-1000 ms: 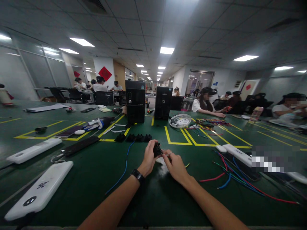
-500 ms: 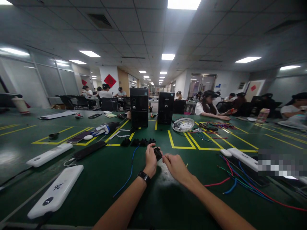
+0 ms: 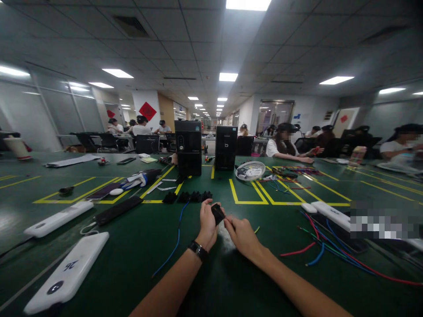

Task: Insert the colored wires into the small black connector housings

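My left hand (image 3: 208, 224), with a dark watch on the wrist, is closed round a small black block-shaped part (image 3: 217, 214). My right hand (image 3: 243, 235) pinches at the block's right side; whatever lies between its fingertips is too small to make out. A short yellow-green wire end (image 3: 257, 230) shows just beyond the right hand. Ahead of my hands stands a row of small black parts (image 3: 194, 196). From it a blue wire (image 3: 179, 233) trails toward me, left of my left hand.
White power banks (image 3: 68, 270) and a black pouch (image 3: 118, 210) lie on the left. Loose red and blue wires (image 3: 319, 251) spread on the right. Two black computer towers (image 3: 188, 149) and a white basket (image 3: 250, 171) stand farther back. A person sits across the table at right.
The view has shifted slightly. My left hand still grips the black part, which looks turned a little, and my right fingertips remain close beside it.
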`<state>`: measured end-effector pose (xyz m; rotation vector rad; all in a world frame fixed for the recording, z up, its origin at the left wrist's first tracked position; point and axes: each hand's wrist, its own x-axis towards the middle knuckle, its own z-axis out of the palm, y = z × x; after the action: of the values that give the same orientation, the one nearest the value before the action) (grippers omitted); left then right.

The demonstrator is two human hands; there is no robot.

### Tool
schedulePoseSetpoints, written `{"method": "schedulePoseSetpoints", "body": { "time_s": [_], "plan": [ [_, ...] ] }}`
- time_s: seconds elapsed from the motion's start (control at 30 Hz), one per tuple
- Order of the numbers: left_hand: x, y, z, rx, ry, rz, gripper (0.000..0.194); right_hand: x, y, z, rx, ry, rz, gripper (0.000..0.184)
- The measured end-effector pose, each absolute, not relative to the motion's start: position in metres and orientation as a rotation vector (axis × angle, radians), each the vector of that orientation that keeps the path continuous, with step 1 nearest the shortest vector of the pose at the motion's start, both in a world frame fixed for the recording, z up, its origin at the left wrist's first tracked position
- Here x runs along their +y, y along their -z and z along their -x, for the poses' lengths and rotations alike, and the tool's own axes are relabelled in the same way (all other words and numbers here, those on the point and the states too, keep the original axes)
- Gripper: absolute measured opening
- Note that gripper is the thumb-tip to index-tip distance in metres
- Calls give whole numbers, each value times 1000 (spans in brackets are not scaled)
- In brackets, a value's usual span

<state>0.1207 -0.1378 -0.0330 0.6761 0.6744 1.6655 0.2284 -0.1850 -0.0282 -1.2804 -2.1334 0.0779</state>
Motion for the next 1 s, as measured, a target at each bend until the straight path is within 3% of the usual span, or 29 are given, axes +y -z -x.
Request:
{"method": "schedulePoseSetpoints", "body": {
  "time_s": [0.77, 1.0],
  "plan": [
    [-137, 37, -118, 631, -1687, -643, 28, -190, 30, -220, -2095, -147, 1320, 28],
    [-137, 37, -120, 634, -1689, -697, 25, -190, 22, -225, -2028, -150, 1275, 36]
  ]
}}
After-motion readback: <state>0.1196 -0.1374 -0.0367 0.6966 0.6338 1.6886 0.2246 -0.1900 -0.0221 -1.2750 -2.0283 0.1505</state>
